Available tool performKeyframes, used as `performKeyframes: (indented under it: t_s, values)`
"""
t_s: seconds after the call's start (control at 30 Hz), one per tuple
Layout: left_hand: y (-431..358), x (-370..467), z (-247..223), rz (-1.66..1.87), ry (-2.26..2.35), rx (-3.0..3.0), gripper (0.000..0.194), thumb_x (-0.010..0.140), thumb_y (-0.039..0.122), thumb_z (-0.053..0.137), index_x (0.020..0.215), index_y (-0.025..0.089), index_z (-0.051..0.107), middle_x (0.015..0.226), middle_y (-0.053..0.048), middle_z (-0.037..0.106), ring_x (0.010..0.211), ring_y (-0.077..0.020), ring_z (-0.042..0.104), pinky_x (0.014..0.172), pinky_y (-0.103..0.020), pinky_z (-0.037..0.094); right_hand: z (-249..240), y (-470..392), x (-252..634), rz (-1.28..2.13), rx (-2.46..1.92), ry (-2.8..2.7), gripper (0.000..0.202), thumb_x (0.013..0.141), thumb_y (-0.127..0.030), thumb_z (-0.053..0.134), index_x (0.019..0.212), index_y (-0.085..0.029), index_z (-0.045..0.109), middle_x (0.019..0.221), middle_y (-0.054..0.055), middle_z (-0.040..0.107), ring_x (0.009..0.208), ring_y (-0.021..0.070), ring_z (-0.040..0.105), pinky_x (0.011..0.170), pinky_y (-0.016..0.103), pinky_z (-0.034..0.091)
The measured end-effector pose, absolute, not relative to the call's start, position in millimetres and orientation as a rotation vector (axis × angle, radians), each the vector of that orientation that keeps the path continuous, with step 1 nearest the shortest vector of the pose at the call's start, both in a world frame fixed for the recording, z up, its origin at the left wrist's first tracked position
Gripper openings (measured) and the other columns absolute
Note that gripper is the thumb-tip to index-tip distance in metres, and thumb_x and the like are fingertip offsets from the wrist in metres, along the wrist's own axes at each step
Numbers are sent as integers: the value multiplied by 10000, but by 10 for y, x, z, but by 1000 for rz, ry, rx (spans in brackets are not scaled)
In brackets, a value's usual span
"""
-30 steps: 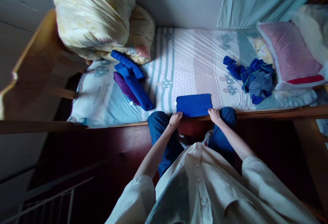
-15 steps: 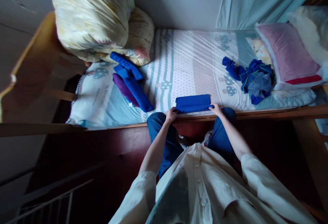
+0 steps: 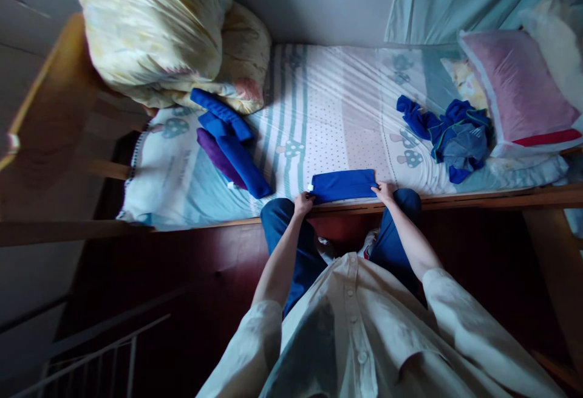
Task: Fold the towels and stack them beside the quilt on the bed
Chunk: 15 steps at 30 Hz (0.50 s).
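A blue cloth, folded into a flat rectangle with a small white tag at its left end, lies along the front edge of the bed. At its near left corner, my left hand pinches the fabric. The near right corner is between the fingers of my right hand. Off to the left rest several rolled or folded blue cloths beside a purple one. To the right is a crumpled heap of blue and grey clothing.
The bed has a patterned sheet and a wooden front rail. Yellowish bundled bedding is piled at the back left. A pink pillow lies at the right end. A pale curtain hangs behind.
The raised fold along the blue cloth's near edge has been laid flat, so its top now looks smooth. Both hands stay at its corners. The camera view has shifted slightly.
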<state>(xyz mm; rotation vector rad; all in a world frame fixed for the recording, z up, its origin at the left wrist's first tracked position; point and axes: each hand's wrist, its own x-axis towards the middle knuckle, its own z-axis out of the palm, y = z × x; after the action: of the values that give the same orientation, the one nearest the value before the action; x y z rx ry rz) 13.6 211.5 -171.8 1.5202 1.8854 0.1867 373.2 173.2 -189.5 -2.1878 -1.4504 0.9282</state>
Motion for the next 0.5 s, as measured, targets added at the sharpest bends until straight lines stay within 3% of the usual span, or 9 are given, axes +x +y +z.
performKeyframes:
  t_s: [0.2,0.33,0.5]
  values:
    - [2005,128,-1685,219,1876,1666,401,894,208,598,1281,111,636,1182,-179,733,1108,-277,696,1011,-381,524,-1715,1634,3632,664,-2218,-1630,339,921,-197,629,1248,-147,702,1189,156,755,1112,265,688,1013,389,529]
    - [1889,189,-1641,222,1700,2058,499,934,240,556,1421,129,562,1474,-213,576,1373,-326,537,1152,-461,436,-1559,1562,3506,508,-2065,-1969,433,978,-199,530,1394,-141,636,1408,189,652,1317,290,581,1142,454,430]
    - [1800,359,-1654,53,1424,2259,604,925,178,501,1523,94,482,1602,-218,456,1529,-340,367,1254,-511,304,-1488,1511,3377,534,-1952,-2361,558,953,-161,516,1507,-96,532,1561,204,523,1475,304,439,1200,503,347]
